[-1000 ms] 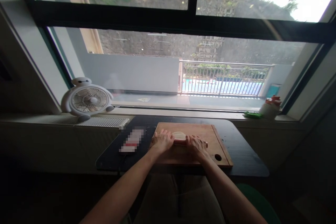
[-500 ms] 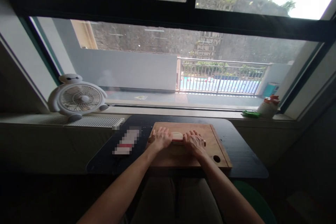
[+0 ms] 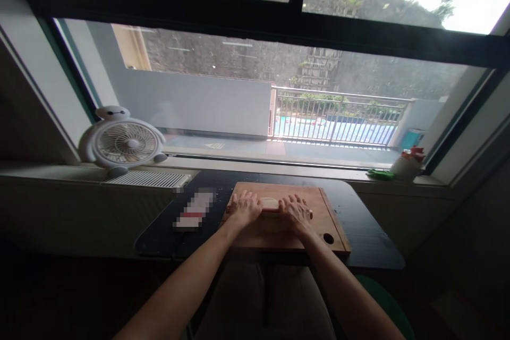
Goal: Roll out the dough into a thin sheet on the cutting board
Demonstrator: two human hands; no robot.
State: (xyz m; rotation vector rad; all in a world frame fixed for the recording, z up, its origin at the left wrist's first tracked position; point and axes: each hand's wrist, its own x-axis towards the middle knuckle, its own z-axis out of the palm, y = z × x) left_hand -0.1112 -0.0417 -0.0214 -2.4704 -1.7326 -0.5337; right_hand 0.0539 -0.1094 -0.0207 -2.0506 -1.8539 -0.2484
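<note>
A wooden rolling pin (image 3: 271,211) lies crosswise on the wooden cutting board (image 3: 263,239). My left hand (image 3: 246,207) is laid over its left part and my right hand (image 3: 295,210) over its right part, fingers curving forward over the wood. Between the hands shows the middle of the pin, and one end sticks out past my right hand. Just beyond the pin, partly hidden by it, is a pale, flat round of dough (image 3: 270,202).
The board rests on a dark table (image 3: 370,234). A pixelated oblong item (image 3: 195,210) lies left of the board. On the sill side stand a white fan (image 3: 127,143) and a whitish container (image 3: 408,164) beside a green cloth-like thing (image 3: 380,174). A green stool (image 3: 386,303) is below right.
The camera view has shifted slightly. Both hands stay on the rolling pin, in nearly the same place on the board.
</note>
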